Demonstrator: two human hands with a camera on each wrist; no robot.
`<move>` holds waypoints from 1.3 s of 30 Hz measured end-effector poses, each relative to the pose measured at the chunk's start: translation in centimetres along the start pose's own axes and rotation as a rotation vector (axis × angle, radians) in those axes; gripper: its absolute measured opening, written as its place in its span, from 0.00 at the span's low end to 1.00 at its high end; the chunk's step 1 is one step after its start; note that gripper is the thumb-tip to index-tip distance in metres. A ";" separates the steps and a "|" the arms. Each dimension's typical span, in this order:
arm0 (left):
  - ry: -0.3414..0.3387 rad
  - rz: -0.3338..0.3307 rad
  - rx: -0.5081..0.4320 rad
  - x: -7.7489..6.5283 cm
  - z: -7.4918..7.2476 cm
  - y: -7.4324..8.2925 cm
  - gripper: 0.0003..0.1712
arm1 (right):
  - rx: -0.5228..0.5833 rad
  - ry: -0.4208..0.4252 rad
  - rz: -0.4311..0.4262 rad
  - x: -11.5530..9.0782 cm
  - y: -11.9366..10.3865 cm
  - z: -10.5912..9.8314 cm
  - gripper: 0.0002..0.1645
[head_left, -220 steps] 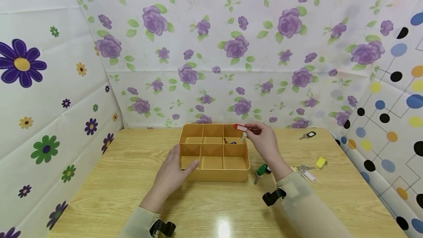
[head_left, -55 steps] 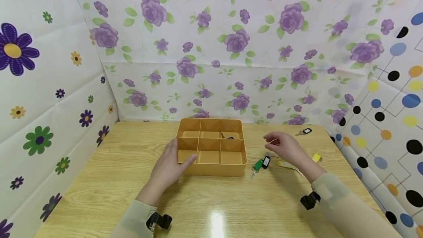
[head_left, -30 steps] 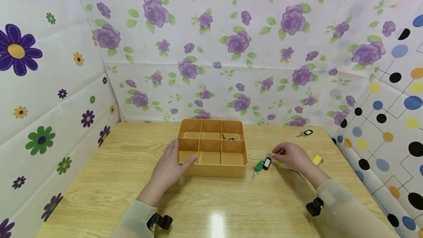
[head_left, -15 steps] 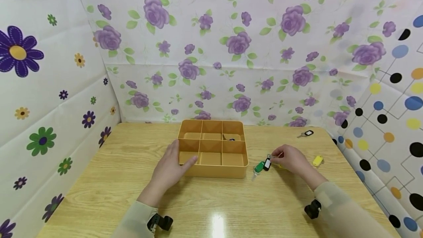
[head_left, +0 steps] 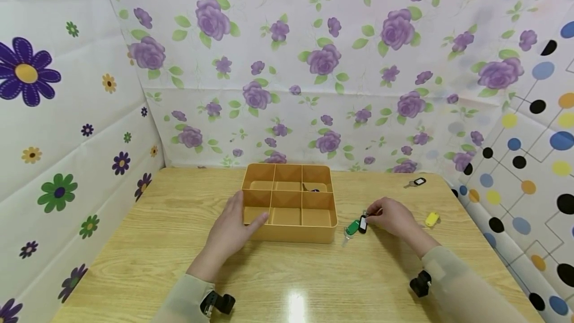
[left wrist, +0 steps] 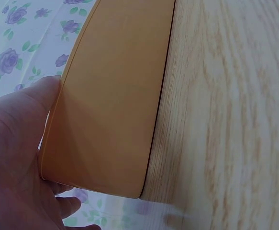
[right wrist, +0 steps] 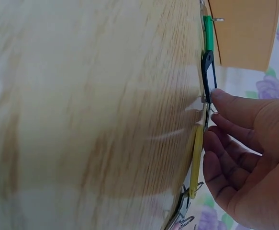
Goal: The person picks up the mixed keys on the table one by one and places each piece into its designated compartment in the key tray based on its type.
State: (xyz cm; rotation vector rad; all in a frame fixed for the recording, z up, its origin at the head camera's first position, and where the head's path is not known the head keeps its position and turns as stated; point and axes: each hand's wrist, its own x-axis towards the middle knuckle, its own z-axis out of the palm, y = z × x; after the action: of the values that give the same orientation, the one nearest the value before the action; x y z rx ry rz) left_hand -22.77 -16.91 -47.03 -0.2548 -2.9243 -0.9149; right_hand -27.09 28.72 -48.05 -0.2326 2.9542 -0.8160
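A tan box point(head_left: 291, 234) with six compartments stands at the table's middle. My left hand point(head_left: 228, 226) rests on its front left corner, thumb over the front rim and fingers along the left side. Right of the box, my right hand point(head_left: 393, 217) pinches a key by its black key tag point(head_left: 362, 224); the fingers hide most of that key. A green key tag point(head_left: 353, 227) with a key lies against the black one. In the right wrist view, a yellow key tag point(right wrist: 196, 158) lies beneath the fingers. The back right compartment holds a dark key point(head_left: 310, 190).
Farther right on the wooden table point(head_left: 287, 268) lies another yellow key tag point(head_left: 432, 219). A key with a black-rimmed tag point(head_left: 419, 182) lies near the back edge. Floral cloth point(head_left: 287, 74) walls the back of the table.
Earlier my right hand held a red key tag over the back right compartment; that tag is now out of sight. The hand came to the black-tagged key. My left hand stayed on the box.
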 end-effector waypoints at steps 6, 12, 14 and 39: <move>-0.003 0.003 -0.001 0.0 0.0 0.0 0.75 | -0.005 0.007 -0.009 0.1 -0.1 0.1 0.09; 0.002 -0.001 -0.003 0.0 0.1 0.0 0.70 | -0.016 0.030 0.006 0.3 -0.2 0.4 0.07; 0.006 0.001 0.002 0.0 0.1 0.0 0.72 | -0.025 0.039 0.013 0.4 -0.2 0.6 0.07; 0.007 0.012 0.005 -0.1 0.0 0.1 0.75 | -0.005 0.058 -0.051 0.9 0.0 1.2 0.04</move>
State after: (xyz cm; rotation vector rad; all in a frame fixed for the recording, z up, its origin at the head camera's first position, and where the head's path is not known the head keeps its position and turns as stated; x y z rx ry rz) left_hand -22.68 -16.85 -47.03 -0.2671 -2.9151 -0.9044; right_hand -27.84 28.02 -49.11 -0.2909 3.0157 -0.8357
